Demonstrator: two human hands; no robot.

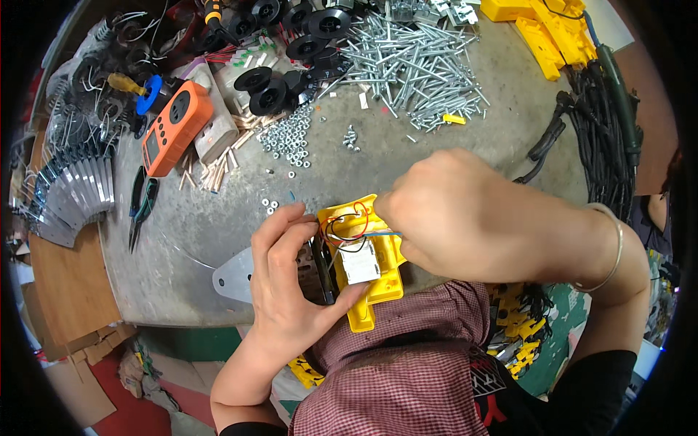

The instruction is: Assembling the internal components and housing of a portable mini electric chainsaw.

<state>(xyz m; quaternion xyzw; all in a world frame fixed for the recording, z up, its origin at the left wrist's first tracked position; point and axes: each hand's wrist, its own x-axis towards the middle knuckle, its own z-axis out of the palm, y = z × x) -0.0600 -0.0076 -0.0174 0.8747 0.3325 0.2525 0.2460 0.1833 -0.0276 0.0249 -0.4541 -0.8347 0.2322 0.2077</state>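
A yellow plastic housing (385, 288) lies with its inside showing at the table's front edge, just in front of my lap. Inside it sit a white block (360, 263) and thin red and black wires (358, 221). My left hand (287, 272) is closed around the housing's left side, where a black part and a flat metal blade (231, 277) adjoin it. The blade sticks out leftward under that hand. Over the right rim, my right hand (454, 218) is closed in a pinch at the end of a thin blue wire (382, 234); its fingertips are mostly hidden.
Long screws (414, 65) heap up at the back, with nuts (287, 138) and black spools (269, 94) left of them. An orange meter (177, 125), pliers (139, 207) and stacked metal blades (76, 189) lie leftward. Black cables (600, 138) and yellow housings (545, 33) are at right.
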